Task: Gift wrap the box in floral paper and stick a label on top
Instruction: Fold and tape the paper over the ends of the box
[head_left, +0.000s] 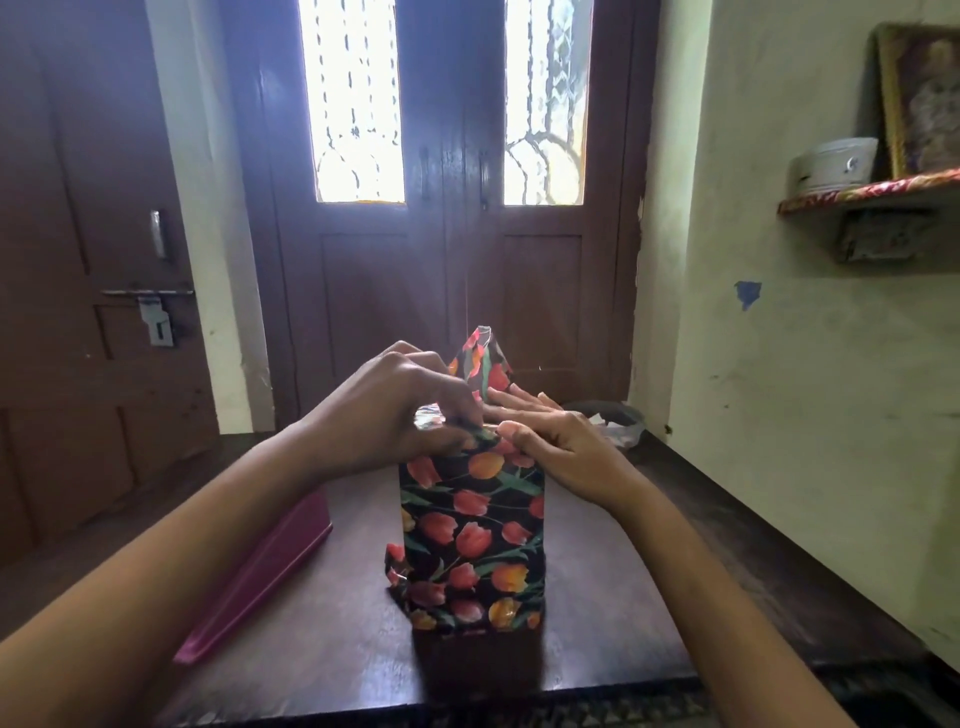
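Dark wood table (597, 597) fills the lower frame. Box (472, 540) stands upright on it at centre, sides already covered in floral paper (470, 499): black ground, red and orange tulips, glossy, with a crumpled loose corner at lower left. Step in hand, as I read it: closing the top end. Left hand (395, 410) pinches the near top fold, fingers curled. Right hand (561, 441) presses flat on top, fingers straight. Pointed flap (485, 364) stands up at the far edge. Next move: fold it down and hold for tape. No label seen.
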